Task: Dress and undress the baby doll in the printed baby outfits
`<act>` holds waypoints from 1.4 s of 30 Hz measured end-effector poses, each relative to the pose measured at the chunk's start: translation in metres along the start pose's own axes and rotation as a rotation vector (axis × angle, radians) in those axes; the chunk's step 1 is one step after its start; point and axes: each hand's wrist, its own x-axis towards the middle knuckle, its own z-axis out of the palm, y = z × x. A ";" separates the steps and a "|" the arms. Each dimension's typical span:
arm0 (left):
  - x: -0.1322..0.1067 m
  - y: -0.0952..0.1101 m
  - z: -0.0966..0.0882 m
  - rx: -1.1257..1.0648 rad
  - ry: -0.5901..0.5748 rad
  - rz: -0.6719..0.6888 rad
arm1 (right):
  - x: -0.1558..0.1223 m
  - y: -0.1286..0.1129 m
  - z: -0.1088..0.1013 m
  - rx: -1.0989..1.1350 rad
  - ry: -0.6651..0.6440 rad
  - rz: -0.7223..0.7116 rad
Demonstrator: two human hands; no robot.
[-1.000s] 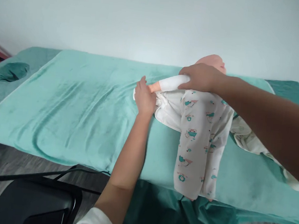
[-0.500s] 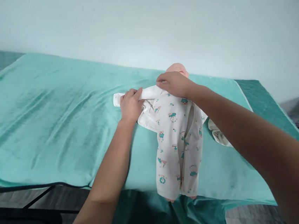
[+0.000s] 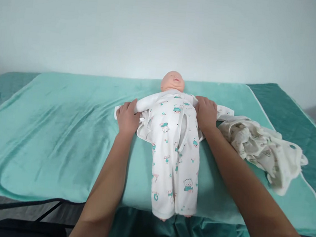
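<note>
A baby doll [image 3: 173, 81] lies face up, wearing a white onesie [image 3: 170, 132] printed with small animals. Its head points to the wall and its feet reach the near edge. My left hand [image 3: 128, 118] is closed round the sleeve on the left, whose white cuff [image 3: 116, 112] sticks out beyond my fingers. On the other side, my right hand [image 3: 205, 113] curls over the right sleeve [image 3: 225, 111] near the upper arm. That sleeve's end extends flat past my hand. Below each arm, a loose flap of the onesie shows; the doll's hands are hidden.
A crumpled white baby garment [image 3: 264, 145] lies right of the doll, close to my right forearm. Light green plush cloth [image 3: 47, 134] covers the table, with darker green cloth [image 3: 292, 120] at the right. A pale wall [image 3: 155, 29] stands behind, and a black item [image 3: 21, 229] is low left.
My right hand has moved from the doll's left shoulder and neck across to the right sleeve. My left hand stays on its sleeve. The doll's head and the crumpled garment now show more fully.
</note>
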 end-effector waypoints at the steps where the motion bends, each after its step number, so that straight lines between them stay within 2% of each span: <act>1: -0.002 0.000 0.000 -0.002 -0.001 -0.020 | 0.001 0.004 0.000 -0.009 -0.002 0.016; 4: -0.013 0.003 -0.007 -0.060 0.031 -0.062 | 0.010 0.016 -0.002 0.018 -0.037 0.188; 6: -0.022 0.016 -0.017 -0.158 0.085 -0.047 | 0.016 0.023 -0.004 0.041 -0.056 0.288; 8: -0.029 0.041 -0.030 -0.267 0.138 0.007 | 0.018 0.025 -0.004 0.048 -0.054 0.297; 10: -0.029 0.078 -0.042 -0.337 0.126 0.075 | 0.016 0.024 -0.003 0.051 -0.041 0.276; 14: -0.011 0.165 -0.052 -0.286 -0.239 0.406 | 0.012 0.022 -0.003 0.067 -0.040 0.274; 17: 0.005 0.216 -0.039 -0.007 -0.453 0.565 | 0.012 0.025 -0.003 0.081 -0.062 0.259; 19: 0.011 0.235 -0.023 0.170 -0.513 0.610 | 0.012 0.027 -0.002 0.083 -0.073 0.258; 22: 0.017 0.248 0.000 0.291 -0.517 0.606 | 0.014 0.025 -0.004 0.064 -0.082 0.271; 25: 0.023 0.251 0.011 0.331 -0.516 0.551 | 0.016 0.021 -0.008 0.041 -0.103 0.273; 29: 0.040 0.250 0.006 0.389 -0.516 0.567 | 0.017 0.021 -0.015 0.051 -0.115 0.299; 34: 0.062 0.234 -0.002 0.460 -0.453 0.578 | 0.017 0.027 -0.016 0.118 -0.086 0.373; 36: 0.062 0.231 0.002 0.462 -0.485 0.608 | 0.018 0.028 -0.014 0.145 -0.100 0.387; 39: 0.054 0.237 0.015 0.472 -0.514 0.671 | 0.020 0.028 -0.011 0.164 -0.130 0.418; 42: 0.044 0.252 0.032 0.493 -0.498 0.621 | 0.022 0.029 -0.009 0.163 -0.160 0.434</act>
